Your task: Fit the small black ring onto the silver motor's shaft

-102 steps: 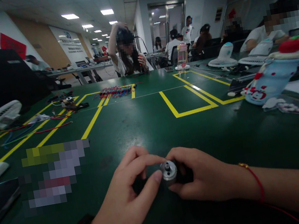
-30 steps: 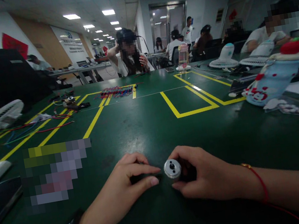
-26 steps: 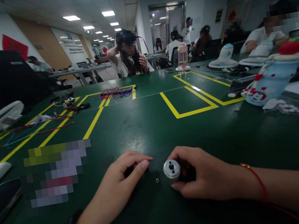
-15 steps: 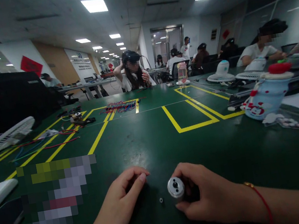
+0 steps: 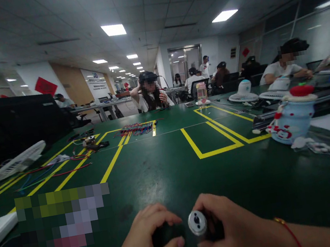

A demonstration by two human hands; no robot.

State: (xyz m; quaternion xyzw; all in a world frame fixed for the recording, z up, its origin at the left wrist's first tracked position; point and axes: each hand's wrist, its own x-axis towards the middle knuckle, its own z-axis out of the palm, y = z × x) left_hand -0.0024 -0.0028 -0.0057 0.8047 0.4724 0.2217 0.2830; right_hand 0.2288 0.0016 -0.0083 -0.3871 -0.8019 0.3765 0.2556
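A silver metal cylinder (image 5: pixel 197 223) stands upright on the green table (image 5: pixel 159 163), its round end with small dark holes facing up. My right hand (image 5: pixel 231 227) is wrapped round its right side, fingers behind and thumb in front. To the left of the cylinder, my left hand (image 5: pixel 150 241) is held with thumb and fingers apart and nothing between them. Its fingertips are close to the cylinder but do not touch it.
Bundled coloured wires (image 5: pixel 137 129) lie at the far middle. A blue bottle with a red lid (image 5: pixel 293 118) stands right, beside a small plastic bag (image 5: pixel 322 147). A white fan (image 5: pixel 18 161) lies left. A person with a headset (image 5: pixel 150 92) sits opposite.
My left hand has spread its thumb and fingers and moved nearer the cylinder. The small metal piece seen between the hands before is out of sight. The view has tilted up.
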